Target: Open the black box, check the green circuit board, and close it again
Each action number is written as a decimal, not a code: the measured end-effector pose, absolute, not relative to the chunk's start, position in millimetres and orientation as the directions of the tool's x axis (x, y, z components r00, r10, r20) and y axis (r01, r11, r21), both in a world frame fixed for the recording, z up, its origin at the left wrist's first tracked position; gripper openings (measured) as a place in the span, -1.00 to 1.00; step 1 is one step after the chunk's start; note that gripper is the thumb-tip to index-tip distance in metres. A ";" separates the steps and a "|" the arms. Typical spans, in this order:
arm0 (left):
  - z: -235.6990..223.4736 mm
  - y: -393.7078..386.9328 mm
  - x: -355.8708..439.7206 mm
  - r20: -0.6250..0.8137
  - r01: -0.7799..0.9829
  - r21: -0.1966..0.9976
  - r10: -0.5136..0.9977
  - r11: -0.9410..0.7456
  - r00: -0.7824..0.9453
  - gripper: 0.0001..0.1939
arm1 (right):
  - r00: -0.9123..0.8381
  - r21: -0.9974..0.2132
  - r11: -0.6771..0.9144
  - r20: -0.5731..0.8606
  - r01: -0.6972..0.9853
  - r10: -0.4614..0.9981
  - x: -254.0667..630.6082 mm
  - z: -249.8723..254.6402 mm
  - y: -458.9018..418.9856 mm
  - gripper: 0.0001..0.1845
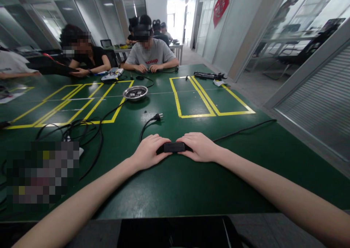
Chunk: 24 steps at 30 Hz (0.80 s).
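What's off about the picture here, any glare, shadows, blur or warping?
In the head view, the far end of the corridor is washed out; pale glare sits on the green table; a soft shadow lies under the metal bowl; the sides look stretched, wide-angle style; the background is soft; blocky pixelation hides an area at left; the black adapter shows little detail.

At 11 o'clock, beyond the bench [175, 189], red lettering [152, 62] across the front of a person's grey T-shirt [161, 51] reads "wassup", its first letter unclear. At 1 o'clock, a red hanging [221, 5] on the glass partition [216, 40] bears a pale character or design, too blurred to read.
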<state>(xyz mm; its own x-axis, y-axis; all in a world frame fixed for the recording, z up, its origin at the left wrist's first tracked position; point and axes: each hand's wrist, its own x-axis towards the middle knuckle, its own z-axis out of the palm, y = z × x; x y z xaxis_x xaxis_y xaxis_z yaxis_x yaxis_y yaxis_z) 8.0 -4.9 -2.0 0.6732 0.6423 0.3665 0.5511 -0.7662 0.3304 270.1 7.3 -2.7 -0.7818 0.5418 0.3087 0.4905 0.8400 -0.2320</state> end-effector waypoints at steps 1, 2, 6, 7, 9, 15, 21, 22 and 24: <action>-2.0 -4.8 8.2 0.366 0.549 0.304 0.627 -0.779 0.688 -0.71 | -0.780 -0.245 0.833 0.295 0.497 0.552 270.0 -1.7 6.8 -0.75; -1.6 -4.8 8.3 0.362 0.547 0.283 0.616 -0.787 0.699 -0.71 | -0.778 -0.249 0.829 0.288 0.501 0.557 269.8 -1.1 6.6 -0.75; 1.7 -5.1 7.9 0.353 0.565 0.223 0.606 -0.795 0.713 -0.67 | -0.794 -0.179 0.866 0.345 0.467 0.500 267.8 -0.9 6.9 -0.63; 2.6 -5.1 7.9 0.356 0.566 0.212 0.603 -0.796 0.714 -0.66 | -0.797 -0.154 0.879 0.373 0.451 0.475 267.0 -1.2 6.6 -0.61; 3.7 -5.0 7.8 0.371 0.567 0.191 0.594 -0.801 0.714 -0.64 | -0.796 -0.100 0.894 0.421 0.436 0.435 265.5 -1.7 5.2 -0.60; 2.8 -5.1 8.7 0.410 0.572 0.102 0.558 -0.814 0.722 -0.57 | -0.772 -0.016 0.885 0.482 0.465 0.414 264.9 -0.3 2.9 -0.60; 2.1 -8.5 10.9 0.381 0.552 0.114 0.549 -0.826 0.744 -0.59 | -0.781 -0.094 0.894 0.453 0.437 0.430 265.9 0.7 0.9 -0.69; 2.4 -8.9 11.2 0.389 0.547 0.118 0.545 -0.829 0.743 -0.58 | -0.778 -0.091 0.888 0.449 0.450 0.440 265.7 0.8 -0.3 -0.70; 2.9 -9.7 11.9 0.404 0.537 0.116 0.534 -0.835 0.743 -0.57 | -0.766 -0.098 0.875 0.443 0.475 0.465 264.9 0.9 -2.4 -0.70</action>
<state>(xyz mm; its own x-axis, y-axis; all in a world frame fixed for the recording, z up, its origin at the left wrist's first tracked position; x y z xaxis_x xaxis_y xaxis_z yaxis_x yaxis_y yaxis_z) 11.9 -9.7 2.9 0.7425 0.5339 0.4044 0.5372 -0.8353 0.1164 264.9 -2.4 0.9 -0.7659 0.4655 0.4435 0.4748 0.8746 -0.0980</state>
